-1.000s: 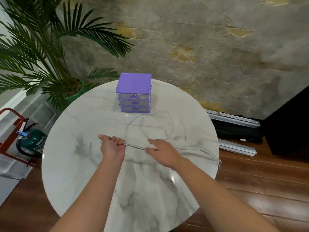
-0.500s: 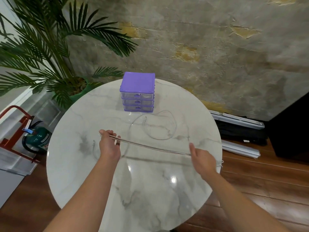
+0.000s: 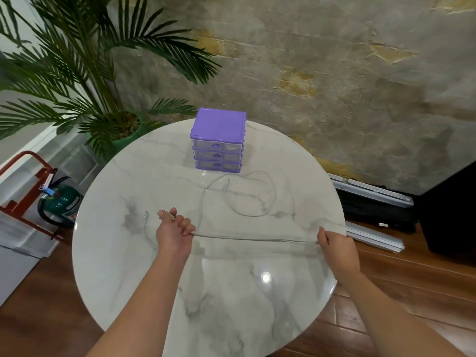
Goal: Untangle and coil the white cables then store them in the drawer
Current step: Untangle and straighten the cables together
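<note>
A stretch of white cables (image 3: 255, 239) runs taut above the round marble table (image 3: 206, 305), held between both hands. My left hand (image 3: 174, 234) grips one end at the table's left middle, fingers curled round the strands. My right hand (image 3: 334, 247) pinches the other end near the table's right edge. A loose cable loop (image 3: 268, 199) lies on the marble behind the stretch, and a short cable end (image 3: 145, 222) curls left of my left hand. The purple drawer unit (image 3: 218, 140) with three shut clear drawers stands at the far side.
A potted palm (image 3: 77, 81) stands beyond the table's left rear. A green cylinder (image 3: 64, 204) and a red frame (image 3: 23, 191) sit on the floor at left. Metal rails (image 3: 373, 235) and a dark bag (image 3: 376, 204) lie on the wood floor at right.
My right hand has slid rightward along the cables from beside my left hand to the table's right edge, drawing them straight. My left hand stayed nearly in place.
</note>
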{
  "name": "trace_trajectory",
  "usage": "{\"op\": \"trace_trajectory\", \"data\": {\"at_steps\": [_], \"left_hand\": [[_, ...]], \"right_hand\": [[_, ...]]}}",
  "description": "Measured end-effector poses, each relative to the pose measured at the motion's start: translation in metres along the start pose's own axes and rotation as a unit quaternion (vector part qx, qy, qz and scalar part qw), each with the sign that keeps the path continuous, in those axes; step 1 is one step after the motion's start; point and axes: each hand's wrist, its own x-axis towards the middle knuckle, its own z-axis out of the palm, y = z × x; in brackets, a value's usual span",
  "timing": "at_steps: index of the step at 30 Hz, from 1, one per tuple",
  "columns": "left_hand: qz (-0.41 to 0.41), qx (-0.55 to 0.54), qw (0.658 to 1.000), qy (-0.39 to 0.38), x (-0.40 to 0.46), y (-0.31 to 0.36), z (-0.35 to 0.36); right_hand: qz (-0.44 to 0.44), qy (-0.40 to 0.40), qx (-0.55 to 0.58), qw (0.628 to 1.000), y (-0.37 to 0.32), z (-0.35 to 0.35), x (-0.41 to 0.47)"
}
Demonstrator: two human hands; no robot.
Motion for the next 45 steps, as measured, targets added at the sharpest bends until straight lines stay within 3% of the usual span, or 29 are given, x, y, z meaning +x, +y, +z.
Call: {"op": "trace_trajectory", "data": {"at_steps": [4, 9, 14, 19, 23, 28, 33, 36, 38, 41, 45], "left_hand": [[0.024, 0.036, 0.998, 0.049, -0.008, -0.002, 0.0], [0.049, 0.058, 0.996, 0.042, -0.006, 0.01, 0.0], [0.043, 0.067, 0.996, 0.035, 0.002, 0.014, -0.003], [0.015, 0.046, 0.998, 0.03, 0.012, 0.018, -0.01], [-0.016, 0.045, 0.999, 0.026, 0.013, 0.023, -0.008], [-0.031, 0.051, 0.998, 0.009, 0.014, 0.029, -0.005], [-0.045, 0.064, 0.997, -0.011, 0.013, 0.031, -0.004], [-0.048, 0.087, 0.995, -0.023, 0.011, 0.031, -0.005], [-0.05, 0.099, 0.993, -0.027, 0.011, 0.03, -0.006], [-0.06, 0.109, 0.992, -0.033, 0.011, 0.03, -0.005], [-0.073, 0.115, 0.99, -0.041, 0.01, 0.031, 0.0]], "right_hand": [[0.007, -0.05, -0.04, 0.998, -0.004, 0.017, -0.004], [-0.002, -0.069, -0.056, 0.996, -0.033, 0.027, -0.003], [-0.05, -0.09, 0.045, 0.994, -0.095, 0.038, 0.019], [-0.109, -0.162, 0.047, 0.98, -0.152, 0.063, 0.045], [-0.146, -0.216, -0.009, 0.965, -0.182, 0.08, 0.048], [-0.124, -0.21, -0.087, 0.966, -0.196, 0.089, 0.032], [-0.113, -0.224, -0.092, 0.964, -0.193, 0.094, 0.01], [-0.082, -0.237, -0.048, 0.967, -0.192, 0.094, 0.008], [-0.028, -0.245, 0.068, 0.967, -0.195, 0.091, 0.01], [0.05, -0.256, 0.237, 0.936, -0.206, 0.077, 0.006], [0.0, -0.221, 0.292, 0.93, -0.22, 0.062, -0.006]]}}
